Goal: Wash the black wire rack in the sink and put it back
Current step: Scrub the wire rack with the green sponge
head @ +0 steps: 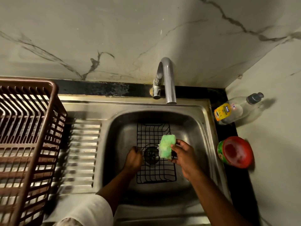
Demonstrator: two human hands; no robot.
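Note:
The black wire rack [151, 134] lies in the steel sink [200, 128], over the drain. My left hand [133, 159] grips the rack's left edge with curled fingers. My right hand [184, 154] holds a soapy green sponge [167, 148] between thumb and fingers, just above the rack's right side. The sponge stands on edge, and whether it touches the wires I cannot tell. The chrome tap [167, 79] arches over the back of the basin, with no water visible from its spout.
A brown plastic dish basket [31, 131] stands on the ribbed drainboard [83, 152] at the left. On the right counter lie a clear dish soap bottle [234, 110] and a red and green tub of soap [236, 151]. Marble wall behind.

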